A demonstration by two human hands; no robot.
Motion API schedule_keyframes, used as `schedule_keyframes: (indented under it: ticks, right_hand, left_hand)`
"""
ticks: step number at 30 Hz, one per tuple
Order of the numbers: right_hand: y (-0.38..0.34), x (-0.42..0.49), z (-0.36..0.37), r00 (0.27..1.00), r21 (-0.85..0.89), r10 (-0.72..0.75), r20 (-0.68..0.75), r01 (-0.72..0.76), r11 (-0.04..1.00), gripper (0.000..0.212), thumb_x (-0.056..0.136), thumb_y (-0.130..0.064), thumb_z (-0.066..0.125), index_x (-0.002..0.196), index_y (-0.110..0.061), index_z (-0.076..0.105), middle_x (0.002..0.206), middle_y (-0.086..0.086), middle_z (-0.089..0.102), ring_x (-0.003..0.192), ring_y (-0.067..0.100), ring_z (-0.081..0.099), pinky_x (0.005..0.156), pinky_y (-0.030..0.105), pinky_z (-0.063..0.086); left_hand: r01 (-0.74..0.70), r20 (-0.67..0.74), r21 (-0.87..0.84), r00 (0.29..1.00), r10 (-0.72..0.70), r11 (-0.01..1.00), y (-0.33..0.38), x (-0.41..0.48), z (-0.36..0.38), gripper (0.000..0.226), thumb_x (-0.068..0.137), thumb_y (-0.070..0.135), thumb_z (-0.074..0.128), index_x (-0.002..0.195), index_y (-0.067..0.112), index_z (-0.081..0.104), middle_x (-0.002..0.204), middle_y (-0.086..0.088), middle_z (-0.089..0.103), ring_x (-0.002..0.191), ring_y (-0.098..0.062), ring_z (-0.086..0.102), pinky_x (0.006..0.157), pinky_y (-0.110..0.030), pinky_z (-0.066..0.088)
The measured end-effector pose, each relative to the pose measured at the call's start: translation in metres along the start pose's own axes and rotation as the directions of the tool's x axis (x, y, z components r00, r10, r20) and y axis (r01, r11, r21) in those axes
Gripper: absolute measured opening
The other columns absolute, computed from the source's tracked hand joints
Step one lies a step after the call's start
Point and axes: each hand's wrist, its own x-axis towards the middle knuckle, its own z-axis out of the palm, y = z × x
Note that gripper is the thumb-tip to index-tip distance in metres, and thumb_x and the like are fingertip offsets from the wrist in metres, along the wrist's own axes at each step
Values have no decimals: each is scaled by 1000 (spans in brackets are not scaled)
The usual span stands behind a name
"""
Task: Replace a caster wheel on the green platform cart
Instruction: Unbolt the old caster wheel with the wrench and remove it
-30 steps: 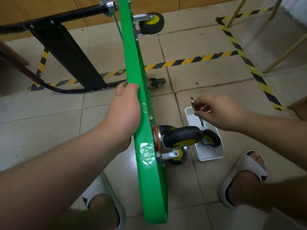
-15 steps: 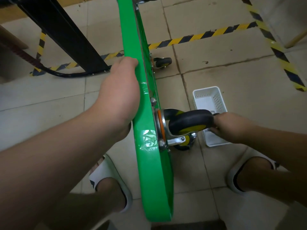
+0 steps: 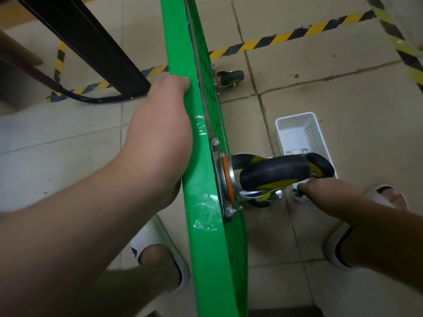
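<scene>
Left hand (image 3: 160, 136) stayed wrapped over upper edge of green platform cart (image 3: 206, 236), deck stood on edge on floor. Caster wheel (image 3: 272, 173) still bolted to deck underside, near my end. White basket (image 3: 306, 120) on floor beside it. Right hand (image 3: 327, 195) had dropped from above basket to its near end, fingers curled. I couldn't tell what it held. My read: still sorting tools, unbolting not begun.

A green cart (image 3: 201, 225) stands on its edge, running from top centre to the bottom of the frame, underside facing right. A black-and-yellow caster (image 3: 272, 172) juts sideways from it at centre; a second caster (image 3: 230, 78) shows farther up the frame.
</scene>
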Motion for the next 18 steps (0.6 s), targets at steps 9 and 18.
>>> schedule_keyframes:
  ticks: [9, 18]
  right_hand:
    - [-2, 10, 28, 999, 37, 29, -13, -29, 999, 25, 96, -21, 50, 116, -28, 61, 106, 0, 61, 97, 20, 63, 79, 30, 51]
    - [-7, 12, 22, 996, 58, 62, 62, -66, 996, 32, 99, -12, 46, 126, -22, 58, 119, 2, 62, 110, 18, 60, 77, 21, 36]
  left_hand:
    - [27, -42, -7, 999, -27, 1000, 1, -2, 2, 28, 92, 50, 54, 83, 25, 64, 56, 4, 57, 46, -15, 57, 55, -31, 50]
    - [33, -56, 11, 998, -33, 999, 1, -3, 1, 29, 91, 51, 55, 85, 24, 65, 60, 3, 58, 49, -17, 57, 59, -33, 48]
